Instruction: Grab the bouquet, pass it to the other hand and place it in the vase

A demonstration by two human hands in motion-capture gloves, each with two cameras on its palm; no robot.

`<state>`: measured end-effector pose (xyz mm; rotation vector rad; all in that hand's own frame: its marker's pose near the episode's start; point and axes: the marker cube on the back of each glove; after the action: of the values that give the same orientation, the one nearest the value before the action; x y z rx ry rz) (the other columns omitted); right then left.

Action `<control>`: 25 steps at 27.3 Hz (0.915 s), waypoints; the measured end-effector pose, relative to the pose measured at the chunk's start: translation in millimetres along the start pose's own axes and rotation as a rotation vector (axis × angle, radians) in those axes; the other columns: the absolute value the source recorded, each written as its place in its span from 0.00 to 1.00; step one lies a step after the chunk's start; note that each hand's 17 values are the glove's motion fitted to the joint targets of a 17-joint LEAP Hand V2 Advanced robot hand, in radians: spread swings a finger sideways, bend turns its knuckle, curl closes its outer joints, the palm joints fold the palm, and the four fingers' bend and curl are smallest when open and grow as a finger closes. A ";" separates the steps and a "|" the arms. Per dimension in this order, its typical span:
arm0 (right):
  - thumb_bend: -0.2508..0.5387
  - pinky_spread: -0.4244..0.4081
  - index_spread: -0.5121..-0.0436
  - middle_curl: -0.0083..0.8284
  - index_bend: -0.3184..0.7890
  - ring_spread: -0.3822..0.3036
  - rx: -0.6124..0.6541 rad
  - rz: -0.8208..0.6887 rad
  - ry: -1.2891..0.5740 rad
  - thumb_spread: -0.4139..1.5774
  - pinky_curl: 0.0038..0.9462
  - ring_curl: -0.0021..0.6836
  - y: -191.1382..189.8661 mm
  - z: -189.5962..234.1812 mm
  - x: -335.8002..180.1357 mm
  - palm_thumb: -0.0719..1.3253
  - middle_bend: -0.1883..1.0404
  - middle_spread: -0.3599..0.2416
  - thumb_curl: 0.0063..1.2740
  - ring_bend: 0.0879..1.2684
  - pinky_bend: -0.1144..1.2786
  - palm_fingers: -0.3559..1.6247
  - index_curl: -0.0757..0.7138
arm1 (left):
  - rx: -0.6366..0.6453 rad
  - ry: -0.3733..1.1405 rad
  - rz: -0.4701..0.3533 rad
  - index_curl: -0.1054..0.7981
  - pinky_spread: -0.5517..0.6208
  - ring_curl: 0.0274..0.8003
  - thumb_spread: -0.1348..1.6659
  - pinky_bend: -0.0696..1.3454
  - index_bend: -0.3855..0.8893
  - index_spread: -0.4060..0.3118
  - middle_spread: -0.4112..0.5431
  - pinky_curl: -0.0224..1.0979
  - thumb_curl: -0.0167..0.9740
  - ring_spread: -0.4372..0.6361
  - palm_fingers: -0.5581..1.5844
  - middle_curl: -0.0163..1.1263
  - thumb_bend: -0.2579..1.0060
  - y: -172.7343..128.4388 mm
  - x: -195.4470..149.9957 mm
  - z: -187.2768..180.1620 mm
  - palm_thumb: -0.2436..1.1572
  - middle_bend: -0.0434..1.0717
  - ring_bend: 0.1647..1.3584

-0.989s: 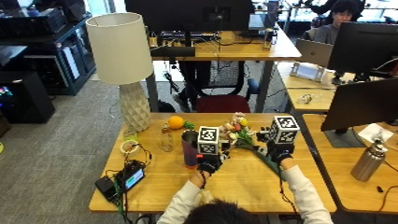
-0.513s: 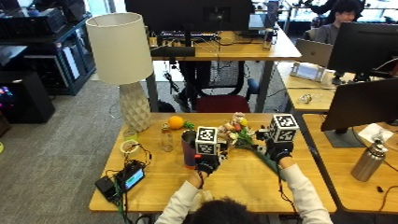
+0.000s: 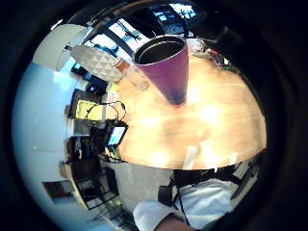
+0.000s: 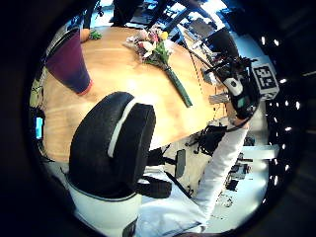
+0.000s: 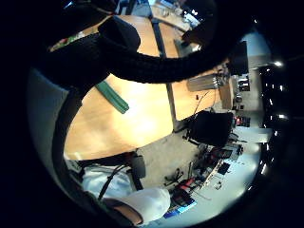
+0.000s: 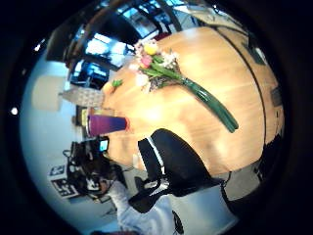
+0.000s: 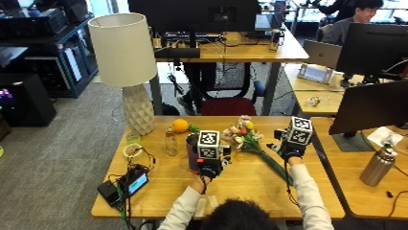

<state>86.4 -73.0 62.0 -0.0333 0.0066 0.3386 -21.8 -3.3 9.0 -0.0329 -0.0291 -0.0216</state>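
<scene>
The bouquet [image 7: 244,138] lies flat on the wooden table [image 7: 236,184], flowers toward the far side and green stems [image 7: 275,166] running toward the near right. Its stem end [image 5: 112,98] lies on the table below my right hand's fingers [image 5: 142,61]. My right hand [image 7: 290,152] hovers over the stems with fingers relaxed and holds nothing. The purple vase [image 7: 191,146] stands upright to the left of the bouquet, its mouth open [image 3: 161,50]. My left hand [image 7: 209,168] hangs just in front of the vase, fingers loose and empty. The left thumb side palm view shows vase [image 4: 69,61] and bouquet [image 4: 157,53] apart.
A tall lamp [image 7: 124,52] stands at the table's far left, with an orange [image 7: 180,125] and a small glass bottle [image 7: 169,143] beside the vase. A device with cables [image 7: 130,182] lies at the near left. A steel bottle [image 7: 376,165] stands on the neighbouring desk.
My right hand has edged slightly to the right above the stems. The left hand, vase and bouquet have stayed where they were.
</scene>
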 end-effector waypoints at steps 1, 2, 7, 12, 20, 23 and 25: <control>0.37 0.88 0.45 0.34 0.33 0.85 -0.019 0.022 -0.010 0.75 0.34 0.38 -5.5 10.5 4.8 0.31 0.38 0.80 0.15 0.36 0.60 0.37 0.22 | -0.002 -0.002 0.001 0.33 0.78 0.28 0.73 0.44 0.42 0.61 0.64 0.27 0.18 0.77 0.35 0.19 0.20 -1.8 -1.2 2.7 0.29 0.20 0.41; 0.35 0.88 0.47 0.34 0.33 0.85 -0.036 0.045 -0.014 0.75 0.35 0.38 -7.3 18.9 8.3 0.31 0.38 0.80 0.15 0.36 0.60 0.36 0.22 | -0.003 -0.004 0.001 0.34 0.78 0.28 0.73 0.44 0.42 0.61 0.64 0.28 0.18 0.77 0.35 0.19 0.20 -3.0 -2.2 4.7 0.29 0.20 0.41; 0.31 0.89 0.54 0.36 0.32 0.86 -0.154 0.154 0.007 0.74 0.37 0.42 33.8 37.4 8.0 0.31 0.37 0.85 0.16 0.39 0.65 0.34 0.20 | -0.019 0.011 0.004 0.35 0.78 0.29 0.74 0.44 0.42 0.61 0.64 0.29 0.20 0.77 0.35 0.20 0.19 0.8 -2.4 6.4 0.29 0.19 0.41; 0.29 0.89 0.59 0.38 0.32 0.87 -0.320 0.197 -0.056 0.73 0.38 0.43 39.1 88.7 12.9 0.31 0.38 0.88 0.18 0.42 0.67 0.33 0.19 | -0.034 0.010 0.002 0.37 0.78 0.29 0.74 0.44 0.42 0.61 0.64 0.29 0.21 0.78 0.35 0.21 0.19 1.8 -6.7 12.6 0.29 0.19 0.41; 0.29 0.89 0.62 0.40 0.32 0.85 -0.356 0.154 -0.085 0.72 0.39 0.46 36.9 118.0 12.7 0.31 0.40 0.88 0.19 0.47 0.68 0.33 0.17 | -0.039 0.016 0.000 0.39 0.78 0.30 0.74 0.44 0.42 0.61 0.64 0.30 0.22 0.78 0.35 0.22 0.19 2.0 -10.0 15.2 0.29 0.19 0.41; 0.29 0.88 0.65 0.41 0.33 0.85 -0.366 0.180 -0.060 0.72 0.39 0.47 36.9 123.7 13.7 0.31 0.41 0.88 0.19 0.49 0.69 0.35 0.17 | -0.040 0.021 0.007 0.40 0.78 0.30 0.74 0.44 0.42 0.60 0.64 0.30 0.23 0.78 0.35 0.23 0.19 3.1 -8.1 14.3 0.29 0.20 0.41; 0.29 0.88 0.66 0.41 0.33 0.84 -0.353 0.205 -0.037 0.72 0.38 0.47 35.1 127.4 16.3 0.32 0.41 0.88 0.20 0.50 0.69 0.35 0.17 | -0.042 0.022 0.010 0.40 0.78 0.30 0.75 0.44 0.42 0.60 0.64 0.30 0.23 0.78 0.35 0.23 0.19 4.3 -6.8 13.1 0.29 0.20 0.41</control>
<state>90.2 -30.2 188.0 -0.3784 -0.0869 0.5421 -28.9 1.6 21.7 -0.0750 -0.0061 -0.0125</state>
